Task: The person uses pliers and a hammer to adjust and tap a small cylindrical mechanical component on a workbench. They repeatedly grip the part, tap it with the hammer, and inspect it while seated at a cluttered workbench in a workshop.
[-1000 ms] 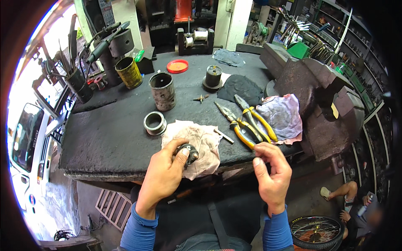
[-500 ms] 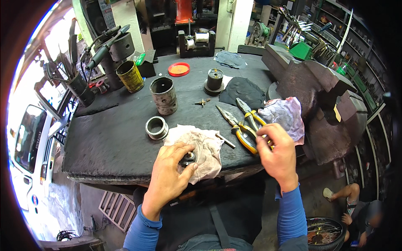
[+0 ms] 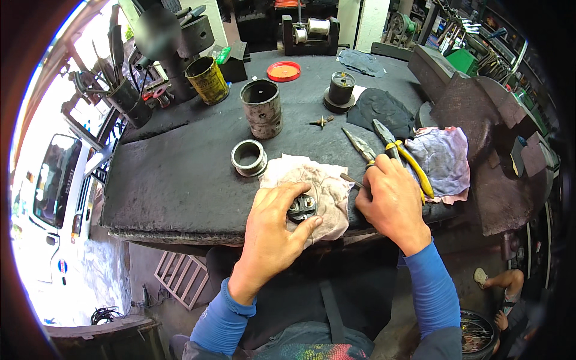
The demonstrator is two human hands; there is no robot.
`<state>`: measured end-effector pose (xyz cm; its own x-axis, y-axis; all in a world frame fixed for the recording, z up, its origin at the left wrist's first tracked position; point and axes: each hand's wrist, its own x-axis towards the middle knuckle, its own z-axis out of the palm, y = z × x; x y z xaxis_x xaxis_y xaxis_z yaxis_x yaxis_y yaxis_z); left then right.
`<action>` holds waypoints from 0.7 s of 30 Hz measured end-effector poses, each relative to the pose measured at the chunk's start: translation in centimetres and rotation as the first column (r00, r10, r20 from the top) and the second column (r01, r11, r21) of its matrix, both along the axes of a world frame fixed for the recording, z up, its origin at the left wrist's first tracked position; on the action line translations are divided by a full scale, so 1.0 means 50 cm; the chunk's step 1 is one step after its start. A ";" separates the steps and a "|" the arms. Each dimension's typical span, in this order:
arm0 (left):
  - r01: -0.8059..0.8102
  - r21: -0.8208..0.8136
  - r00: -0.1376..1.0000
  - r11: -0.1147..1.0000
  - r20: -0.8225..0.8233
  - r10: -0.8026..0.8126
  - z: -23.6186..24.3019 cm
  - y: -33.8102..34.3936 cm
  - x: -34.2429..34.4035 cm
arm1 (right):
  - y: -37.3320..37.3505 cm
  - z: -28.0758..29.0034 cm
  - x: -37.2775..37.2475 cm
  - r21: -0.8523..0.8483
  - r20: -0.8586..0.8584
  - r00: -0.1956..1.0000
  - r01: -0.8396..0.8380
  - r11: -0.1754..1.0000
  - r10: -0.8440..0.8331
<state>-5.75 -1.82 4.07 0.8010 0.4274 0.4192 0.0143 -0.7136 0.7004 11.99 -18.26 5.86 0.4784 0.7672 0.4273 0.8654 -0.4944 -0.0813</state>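
Note:
My left hand [image 3: 273,222] curves its fingers and thumb around a round black part with metal studs [image 3: 303,207], steadying it on a stained white cloth [image 3: 279,171]. My right hand [image 3: 393,201] is curled over the handles of the needle-nose pliers [image 3: 359,144]. A thin metal rod [image 3: 353,179] runs under its fingers; what they grip is hidden. Yellow-handled pliers [image 3: 414,165] lie just beyond that hand. Left of the cloth stands a flanged metal ring [image 3: 263,163], with a worn metal cylinder [image 3: 264,117] behind it.
A small brass-coloured fitting [image 3: 322,121] and a dark cylindrical part on a round base [image 3: 341,93] are farther back. A red lid [image 3: 284,71] and a yellow can [image 3: 210,84] stand behind. A purplish rag [image 3: 447,159] lies beside a large vise [image 3: 480,132]. A person sits at lower right.
My right hand has lowered onto the pliers' handles and the rod's end. My left hand still holds the black part, whose studded top now shows more. The whole view has shifted.

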 end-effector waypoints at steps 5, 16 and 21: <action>-0.039 0.065 0.999 0.997 0.013 0.039 -0.002 -0.008 0.003 | -0.014 0.025 -0.007 0.239 -0.140 0.989 -0.012 0.971 0.047; 0.067 0.000 0.992 0.998 0.104 -0.067 0.006 -0.037 0.023 | -0.041 0.045 -0.029 0.508 -0.586 0.751 0.050 0.860 0.303; 0.073 0.045 0.997 0.996 -0.021 -0.072 0.000 -0.048 0.073 | -0.060 0.047 -0.027 0.538 -0.563 0.776 0.082 0.839 0.285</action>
<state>-2.11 -4.22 4.10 0.8373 0.3490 0.4208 -0.0252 -0.7442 0.6675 10.64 -21.25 8.20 0.7012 0.5821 0.4117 0.5801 -0.1301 -0.8041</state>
